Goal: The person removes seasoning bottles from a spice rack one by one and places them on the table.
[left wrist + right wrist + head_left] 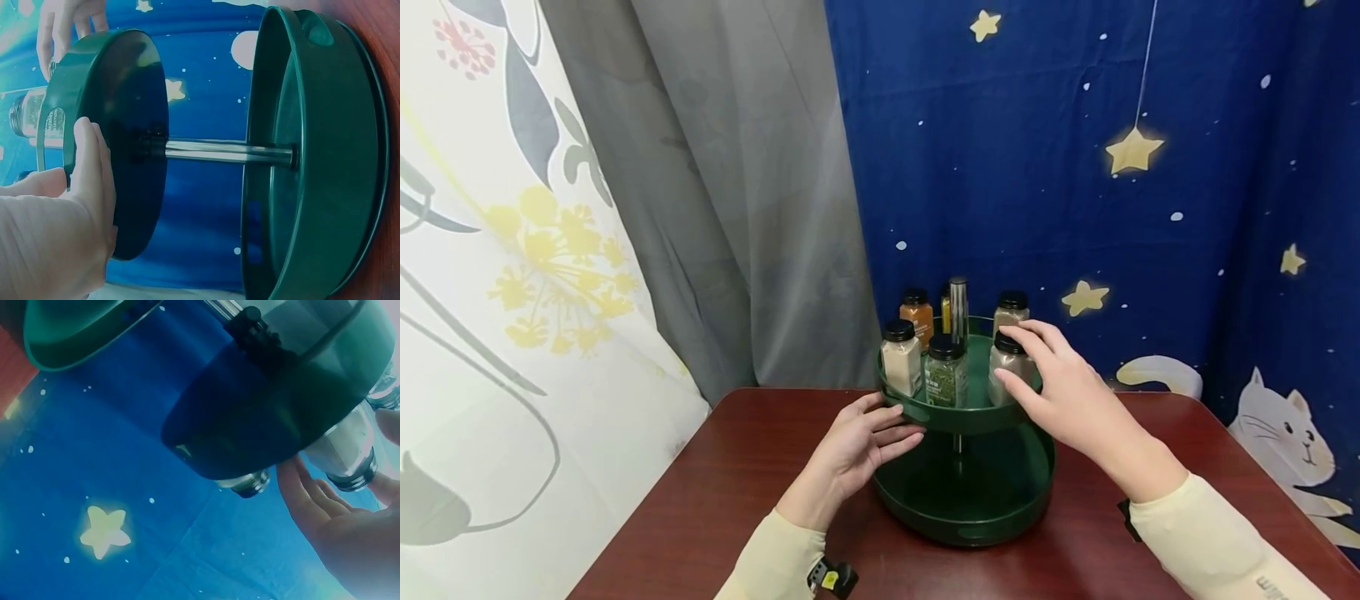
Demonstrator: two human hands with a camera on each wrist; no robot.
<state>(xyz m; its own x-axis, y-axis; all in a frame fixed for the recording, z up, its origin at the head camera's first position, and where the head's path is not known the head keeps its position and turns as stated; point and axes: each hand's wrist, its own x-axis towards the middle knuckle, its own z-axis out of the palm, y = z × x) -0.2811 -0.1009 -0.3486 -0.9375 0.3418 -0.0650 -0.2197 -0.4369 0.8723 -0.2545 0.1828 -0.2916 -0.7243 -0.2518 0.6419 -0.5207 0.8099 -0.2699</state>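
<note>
A green two-tier turntable (964, 533) stands with several black-lidded spice jars on its upper tray (973, 419). At that tray's left front, my left hand (857, 446) rests fairly straight fingers against the outer wall and underside; the thumb is near the rim in the left wrist view. My right hand (1067, 392) spreads around a clear jar (1004, 367) with greyish contents at the tray's right front, thumb before it and fingers by the lid. In the right wrist view, a gap shows between that jar (342, 445) and the nearest fingers (292, 490).
Beside it are a jar of green herbs (945, 383), a pale powder jar (901, 362) and an orange jar (916, 315). Behind stands another jar (1011, 307). A metal post (958, 308) rises mid-tray. The reddish-brown table (760, 492) meets grey and blue curtains.
</note>
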